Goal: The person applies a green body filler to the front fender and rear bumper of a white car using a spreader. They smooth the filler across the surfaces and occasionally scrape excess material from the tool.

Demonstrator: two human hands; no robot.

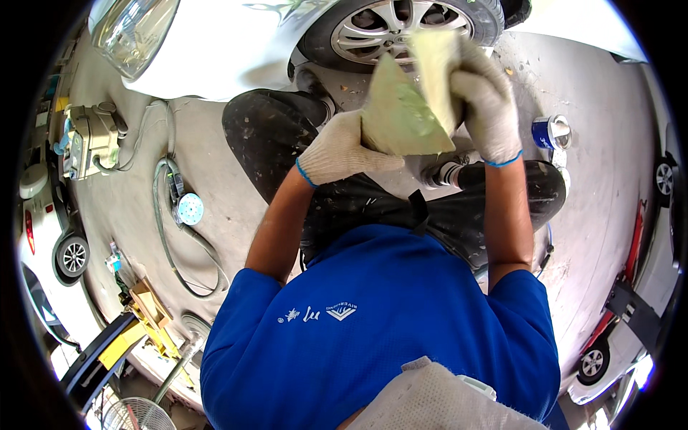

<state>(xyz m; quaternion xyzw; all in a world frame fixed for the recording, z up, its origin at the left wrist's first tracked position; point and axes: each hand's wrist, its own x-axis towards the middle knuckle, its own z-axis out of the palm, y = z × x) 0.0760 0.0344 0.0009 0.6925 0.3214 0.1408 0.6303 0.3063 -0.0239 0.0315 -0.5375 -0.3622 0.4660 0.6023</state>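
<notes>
My left hand point(344, 149), in a white knit glove with a blue cuff, grips a flat board point(403, 115) smeared with pale green putty. The thumb lies along its near edge and the other fingers are hidden behind it. In my right hand point(487, 107), gloved the same way, the fingers curl around a pale yellow putty spreader point(436, 68). That spreader is blurred and tilted up against the board's right side, so I cannot tell its exact shape. Both pieces are held above my bent legs, in front of a car wheel point(401, 32).
A white car body point(229, 50) stands close ahead. On the floor at left lie a round sander point(189, 208) with its hose point(163, 236) and a boxy machine point(92, 142). A blue-and-white can point(550, 133) stands at right. A fan point(137, 414) is at lower left.
</notes>
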